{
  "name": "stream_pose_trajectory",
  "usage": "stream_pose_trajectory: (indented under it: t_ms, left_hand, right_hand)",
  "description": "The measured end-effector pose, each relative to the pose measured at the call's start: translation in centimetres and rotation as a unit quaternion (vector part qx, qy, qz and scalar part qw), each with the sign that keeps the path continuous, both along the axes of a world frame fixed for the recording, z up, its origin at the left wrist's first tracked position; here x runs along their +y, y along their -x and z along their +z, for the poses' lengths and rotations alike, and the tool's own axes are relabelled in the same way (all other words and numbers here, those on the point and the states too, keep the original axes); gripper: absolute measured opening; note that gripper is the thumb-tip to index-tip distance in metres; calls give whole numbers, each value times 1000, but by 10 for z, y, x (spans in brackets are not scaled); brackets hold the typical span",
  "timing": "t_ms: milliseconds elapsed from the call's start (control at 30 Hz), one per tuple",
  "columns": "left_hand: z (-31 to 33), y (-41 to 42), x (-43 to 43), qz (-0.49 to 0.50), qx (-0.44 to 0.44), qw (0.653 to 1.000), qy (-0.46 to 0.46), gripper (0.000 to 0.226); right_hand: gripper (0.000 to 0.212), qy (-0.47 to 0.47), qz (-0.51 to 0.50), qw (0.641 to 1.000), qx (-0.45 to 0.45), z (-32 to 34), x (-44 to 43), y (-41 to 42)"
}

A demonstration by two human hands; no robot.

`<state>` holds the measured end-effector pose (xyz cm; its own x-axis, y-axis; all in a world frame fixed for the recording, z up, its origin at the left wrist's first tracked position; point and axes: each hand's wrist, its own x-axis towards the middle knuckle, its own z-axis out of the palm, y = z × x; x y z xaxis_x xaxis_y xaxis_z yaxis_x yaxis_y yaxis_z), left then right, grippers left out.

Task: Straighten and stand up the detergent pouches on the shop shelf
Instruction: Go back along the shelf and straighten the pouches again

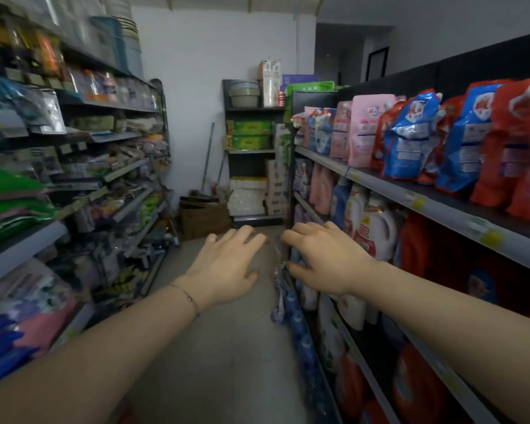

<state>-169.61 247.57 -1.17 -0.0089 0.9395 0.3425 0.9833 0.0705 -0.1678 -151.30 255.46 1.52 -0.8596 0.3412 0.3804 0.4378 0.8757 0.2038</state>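
Observation:
Detergent pouches stand in a row on the top shelf (435,206) of the rack on my right: pink pouches (364,130), a leaning blue pouch (410,136), another blue pouch (468,139) and red pouches (520,142) nearest me. Some lean against each other. My left hand (227,267) hangs over the aisle floor, palm down, fingers spread and holding nothing. My right hand (325,258) is beside it, fingers relaxed, in front of the lower shelf's bottles and well below the pouches. Neither hand touches a pouch.
Detergent bottles (374,231) fill the lower shelves on the right. A packed rack (114,179) lines the left side of the narrow aisle. A cardboard box (202,218) and a far shelf (251,148) with paper goods close the aisle's end.

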Motion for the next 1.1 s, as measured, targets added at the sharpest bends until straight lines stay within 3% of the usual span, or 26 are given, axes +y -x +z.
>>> stream_pose_trajectory:
  t_ms: [1100]
  left_hand:
    - [23, 151, 260, 59, -7, 997, -46, 54]
  right_hand:
    - [37, 5, 45, 999, -2, 11, 286, 171]
